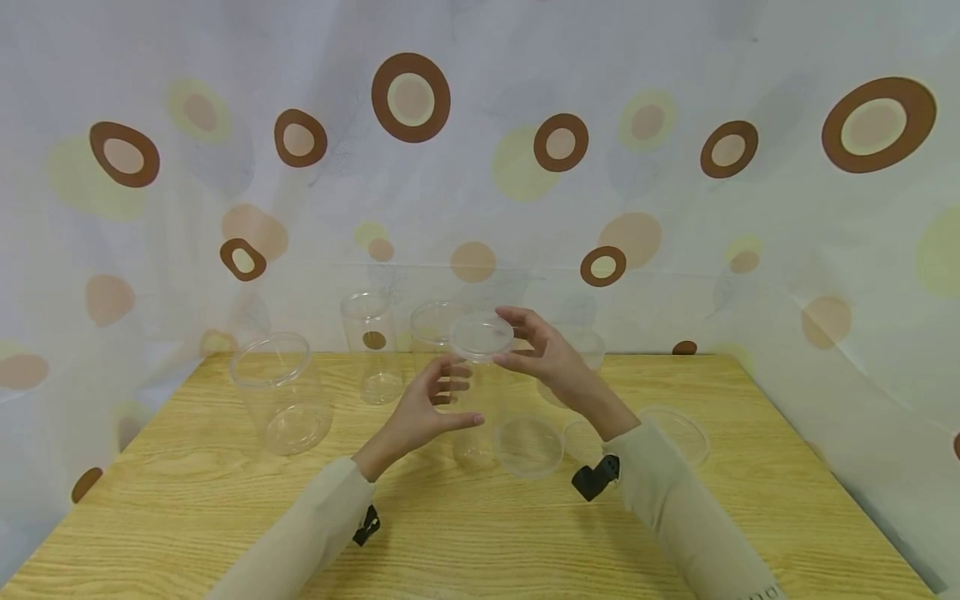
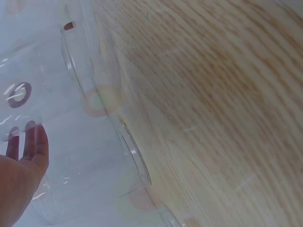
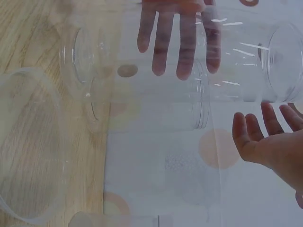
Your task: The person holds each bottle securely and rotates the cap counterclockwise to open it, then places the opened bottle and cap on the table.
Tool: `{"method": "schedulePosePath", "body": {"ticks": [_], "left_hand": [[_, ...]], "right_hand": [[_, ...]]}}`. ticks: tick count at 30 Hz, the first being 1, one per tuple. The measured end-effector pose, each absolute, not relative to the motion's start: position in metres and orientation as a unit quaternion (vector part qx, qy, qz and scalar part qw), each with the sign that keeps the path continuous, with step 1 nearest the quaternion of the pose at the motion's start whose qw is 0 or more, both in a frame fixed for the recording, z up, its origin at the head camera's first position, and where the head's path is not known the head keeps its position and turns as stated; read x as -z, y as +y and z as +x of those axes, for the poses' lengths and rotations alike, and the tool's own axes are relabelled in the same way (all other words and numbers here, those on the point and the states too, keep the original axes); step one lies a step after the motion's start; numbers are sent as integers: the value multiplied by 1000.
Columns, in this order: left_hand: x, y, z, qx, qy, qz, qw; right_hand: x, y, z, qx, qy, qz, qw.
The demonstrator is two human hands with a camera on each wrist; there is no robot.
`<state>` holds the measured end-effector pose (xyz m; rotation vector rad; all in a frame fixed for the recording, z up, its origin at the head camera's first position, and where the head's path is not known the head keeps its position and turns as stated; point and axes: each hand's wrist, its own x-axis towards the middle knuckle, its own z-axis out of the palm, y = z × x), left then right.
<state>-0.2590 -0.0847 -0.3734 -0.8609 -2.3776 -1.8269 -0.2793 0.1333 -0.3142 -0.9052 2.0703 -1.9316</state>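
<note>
A tall clear plastic jar (image 1: pixel 480 400) stands upright near the middle of the table, with a round clear lid (image 1: pixel 482 335) at its top. Around the jar's left side is my left hand (image 1: pixel 420 410), its fingers behind the wall and its thumb spread out in front. Those left fingers (image 3: pixel 163 42) look nearly straight through the plastic in the right wrist view. My right hand (image 1: pixel 551 358) is at the lid's right edge, thumb and forefinger spread apart. Its fingertips sit right at the rim in the right wrist view.
A wide clear container (image 1: pixel 279 396) stands at the left, and a narrow tall one (image 1: pixel 371 346) behind it. Another clear container (image 1: pixel 438 321) is behind the jar, and one (image 1: pixel 588 350) behind my right hand. A loose clear lid (image 1: pixel 528 450) lies right of the jar; another (image 1: pixel 686 433) lies farther right.
</note>
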Motion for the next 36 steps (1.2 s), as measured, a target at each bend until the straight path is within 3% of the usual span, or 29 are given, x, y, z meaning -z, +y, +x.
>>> {"method": "schedulePosePath", "body": {"ticks": [4,10,17,25,36], "left_hand": [[383,-85,-267,585,-762,-276,20],[364,-83,-252,594,-760,-264,14],[360,-83,-250,590,-764,-259,7],[361,-83,-251,597,-757,-266,3],[384,-85,-268,596,-753,-280,2]], "right_hand": [[314,128,-272,645,712,-274,46],[314,120,-263,626,740,-247,-18],[316,116,-263,620,744,-243,-52],[316,120,-269,626,731,-269,-24],[318,131,-285,661,668,-338,60]]}}
